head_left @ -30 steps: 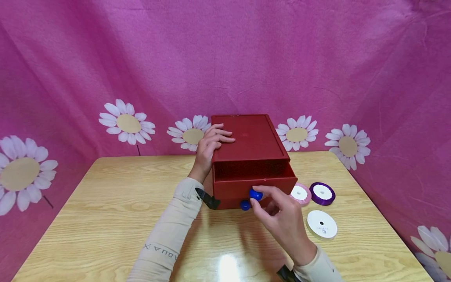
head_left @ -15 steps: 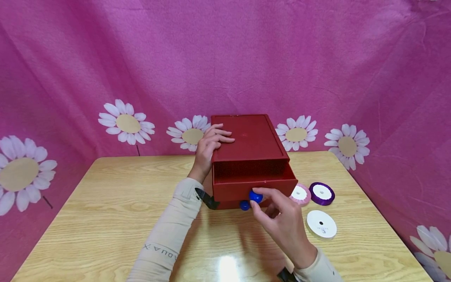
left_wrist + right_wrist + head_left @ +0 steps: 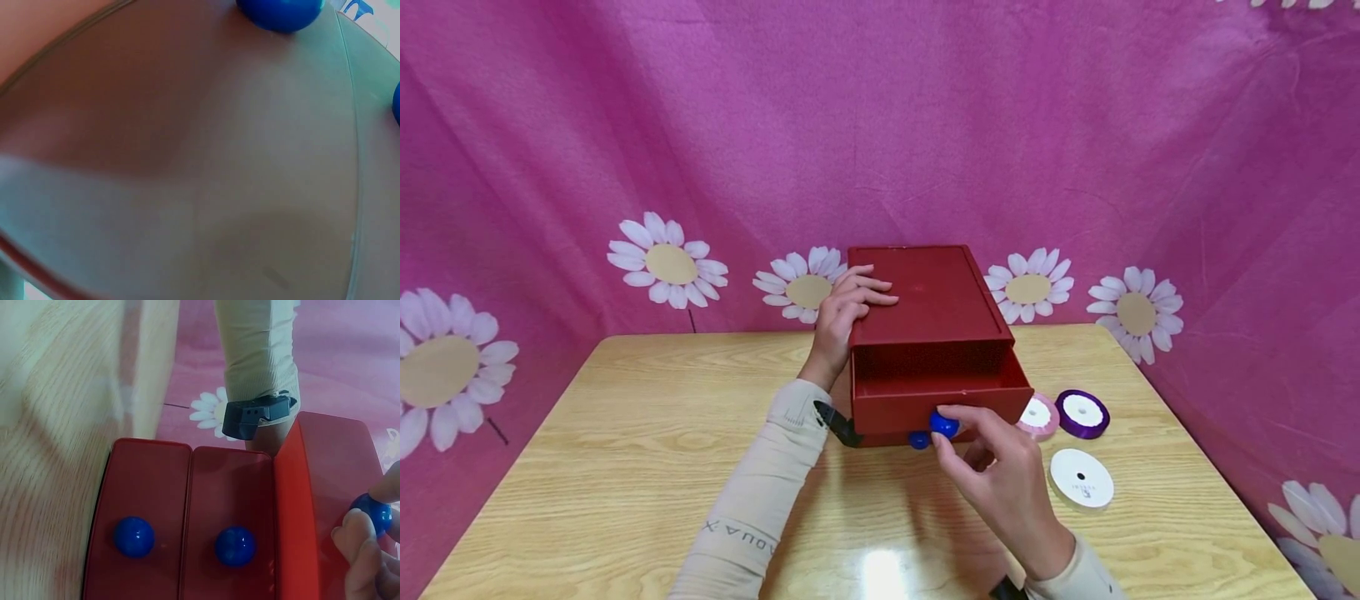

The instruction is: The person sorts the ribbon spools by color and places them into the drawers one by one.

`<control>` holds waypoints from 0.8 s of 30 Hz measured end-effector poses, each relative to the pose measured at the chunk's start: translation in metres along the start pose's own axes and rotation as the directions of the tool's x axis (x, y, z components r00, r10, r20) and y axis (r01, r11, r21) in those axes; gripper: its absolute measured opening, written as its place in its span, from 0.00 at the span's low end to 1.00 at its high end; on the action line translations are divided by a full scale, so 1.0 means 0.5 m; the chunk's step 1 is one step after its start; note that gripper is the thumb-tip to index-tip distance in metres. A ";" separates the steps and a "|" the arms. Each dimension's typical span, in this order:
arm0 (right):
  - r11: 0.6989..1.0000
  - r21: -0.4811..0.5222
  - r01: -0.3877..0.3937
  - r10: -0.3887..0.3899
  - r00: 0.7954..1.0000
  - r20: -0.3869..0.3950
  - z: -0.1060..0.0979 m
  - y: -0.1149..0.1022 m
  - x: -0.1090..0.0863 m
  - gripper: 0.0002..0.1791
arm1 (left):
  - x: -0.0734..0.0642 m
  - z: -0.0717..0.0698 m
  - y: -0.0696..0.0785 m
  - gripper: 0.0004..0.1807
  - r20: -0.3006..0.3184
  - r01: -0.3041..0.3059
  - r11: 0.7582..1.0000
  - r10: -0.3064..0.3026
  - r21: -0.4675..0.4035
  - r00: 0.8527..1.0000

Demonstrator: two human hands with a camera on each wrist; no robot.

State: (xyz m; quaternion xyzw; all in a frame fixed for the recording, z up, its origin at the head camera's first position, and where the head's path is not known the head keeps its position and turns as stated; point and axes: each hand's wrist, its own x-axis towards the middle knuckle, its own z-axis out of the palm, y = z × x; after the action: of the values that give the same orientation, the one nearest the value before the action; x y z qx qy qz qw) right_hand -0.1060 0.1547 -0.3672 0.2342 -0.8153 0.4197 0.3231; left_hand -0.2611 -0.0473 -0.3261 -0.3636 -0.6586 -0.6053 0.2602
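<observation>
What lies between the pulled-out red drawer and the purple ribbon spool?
In the head view, the pink ribbon spool lies between the red drawer and the purple ribbon spool, partly hidden by the drawer's front.

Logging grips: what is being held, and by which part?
The right hand pinches the open top drawer by its blue knob; the left hand rests on the cabinet.

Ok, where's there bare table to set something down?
Widest: the table left of the left sleeve and red cabinet. Smaller: before the open drawer, between left sleeve and right hand. Crowded: right of the cabinet, with pink spool, purple spool and white spool.
</observation>
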 end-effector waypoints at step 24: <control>0.998 -0.021 0.063 -0.064 0.996 -0.057 -0.001 -0.006 -0.013 0.22 | 0.001 0.001 -0.001 0.21 -0.005 -0.028 1.000 0.028 -0.004 1.000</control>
State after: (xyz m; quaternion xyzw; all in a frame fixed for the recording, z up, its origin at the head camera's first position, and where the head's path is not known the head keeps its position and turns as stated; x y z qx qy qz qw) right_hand -0.0996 0.1543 -0.3703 0.2449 -0.8018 0.4077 0.3618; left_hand -0.2618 -0.0467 -0.3264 -0.3720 -0.6514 -0.6039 0.2695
